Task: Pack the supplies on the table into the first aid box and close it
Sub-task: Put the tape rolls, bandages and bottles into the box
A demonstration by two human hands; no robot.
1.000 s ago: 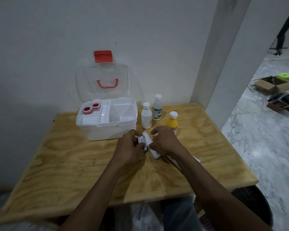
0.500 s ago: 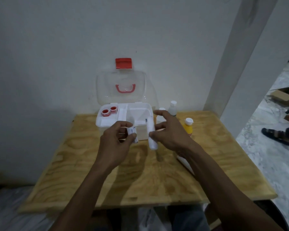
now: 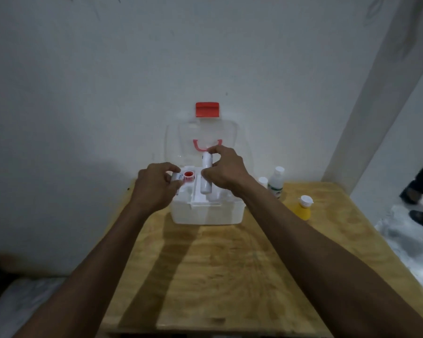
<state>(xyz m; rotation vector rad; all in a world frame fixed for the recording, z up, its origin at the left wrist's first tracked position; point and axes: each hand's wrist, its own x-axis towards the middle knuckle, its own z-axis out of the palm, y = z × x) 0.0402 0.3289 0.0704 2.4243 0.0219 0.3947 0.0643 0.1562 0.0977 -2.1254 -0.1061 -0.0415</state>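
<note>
Two supplies over the open first aid box (image 3: 206, 212)

My right hand (image 3: 226, 170) pinches a white tube (image 3: 206, 175) above the middle tray slot; my left hand (image 3: 156, 184) clamps a small white roll (image 3: 176, 178) beside the red-cored tape (image 3: 188, 175). Dropped crooked, the tube could bridge the divider and block the lid (image 3: 206, 140). Bottles (image 3: 276, 181) wait at the right.

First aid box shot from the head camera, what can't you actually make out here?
- Head view: the left hand covers most of the small white item; its label is too blurred to read.
- The right hand hides part of the white tube.
- The small white bottle is mostly behind the right forearm.
- The first aid box compartments wash out white; their contents are unclear.
</note>
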